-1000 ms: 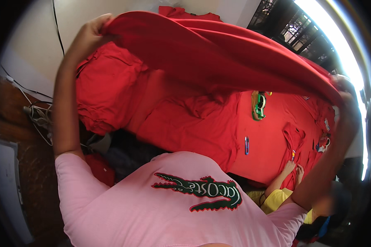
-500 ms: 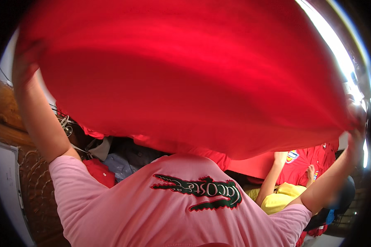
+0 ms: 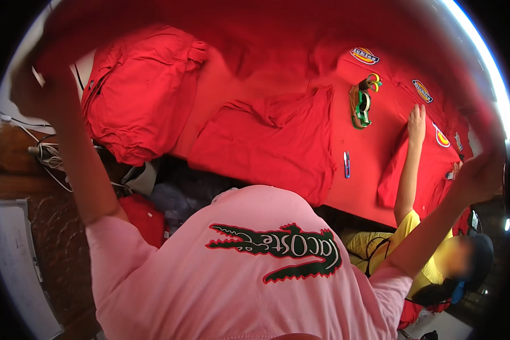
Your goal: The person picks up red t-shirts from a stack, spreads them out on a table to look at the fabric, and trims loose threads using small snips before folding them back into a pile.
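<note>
Because the left hand (image 3: pixel 28 95) and right hand (image 3: pixel 484 170) grasp opposite ends, the red cloth (image 3: pixel 272 20) spreads wide between them.

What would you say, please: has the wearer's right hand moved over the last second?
Yes: judged against the green tape dispenser, the right hand has moved down in the view, from slightly above the dispenser's level to below it.

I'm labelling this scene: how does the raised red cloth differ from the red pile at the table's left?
The raised red cloth is held up by left hand and right hand; the red pile lies at the table's left end. The cloth looks darker and blurred; the pile, brighter and sharper. Both are red fabric.
</note>
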Tool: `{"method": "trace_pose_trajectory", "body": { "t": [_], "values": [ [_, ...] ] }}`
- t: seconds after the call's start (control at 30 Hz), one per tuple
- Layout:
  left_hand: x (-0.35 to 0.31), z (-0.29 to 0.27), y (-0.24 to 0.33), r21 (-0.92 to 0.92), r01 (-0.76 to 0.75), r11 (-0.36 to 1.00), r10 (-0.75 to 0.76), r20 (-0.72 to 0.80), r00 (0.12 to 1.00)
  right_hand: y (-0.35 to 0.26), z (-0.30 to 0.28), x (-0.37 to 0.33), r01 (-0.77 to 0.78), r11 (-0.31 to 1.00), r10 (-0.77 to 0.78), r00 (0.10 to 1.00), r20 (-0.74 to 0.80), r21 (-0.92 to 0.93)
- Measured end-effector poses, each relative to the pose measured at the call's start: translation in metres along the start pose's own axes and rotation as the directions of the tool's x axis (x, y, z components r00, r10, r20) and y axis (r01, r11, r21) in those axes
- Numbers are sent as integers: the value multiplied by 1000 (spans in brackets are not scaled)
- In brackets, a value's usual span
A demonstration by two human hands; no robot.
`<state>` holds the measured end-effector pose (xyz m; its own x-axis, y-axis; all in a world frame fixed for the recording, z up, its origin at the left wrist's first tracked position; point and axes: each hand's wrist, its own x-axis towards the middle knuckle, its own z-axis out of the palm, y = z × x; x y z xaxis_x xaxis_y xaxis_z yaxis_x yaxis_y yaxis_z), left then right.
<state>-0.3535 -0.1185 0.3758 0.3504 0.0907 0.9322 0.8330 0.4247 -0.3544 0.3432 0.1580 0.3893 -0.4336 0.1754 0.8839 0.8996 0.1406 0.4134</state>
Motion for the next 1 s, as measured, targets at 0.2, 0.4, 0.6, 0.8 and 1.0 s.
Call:
{"method": "trace_pose_trajectory", "body": {
  "t": [0.2,0.4,0.6,0.8,1.0],
  "values": [
    [-183,-86,132,-123,295,948,-136,679,722,-163,-40,-197,-31,864,-121,956,267,503],
    [-327,-143,192,-146,398,906,-6,934,357,-245,-75,-335,-160,741,-434,627,647,652],
    [-355,-204,194,-67,605,793,72,997,16,-236,-91,-365,-684,432,-382,452,806,588],
    [-336,-164,236,-48,665,746,-73,985,154,-243,-52,-338,-817,365,-51,461,886,446],
    [-361,-145,224,-114,611,784,99,993,58,-241,-54,-359,-866,361,-104,330,938,345]
  ]
}}
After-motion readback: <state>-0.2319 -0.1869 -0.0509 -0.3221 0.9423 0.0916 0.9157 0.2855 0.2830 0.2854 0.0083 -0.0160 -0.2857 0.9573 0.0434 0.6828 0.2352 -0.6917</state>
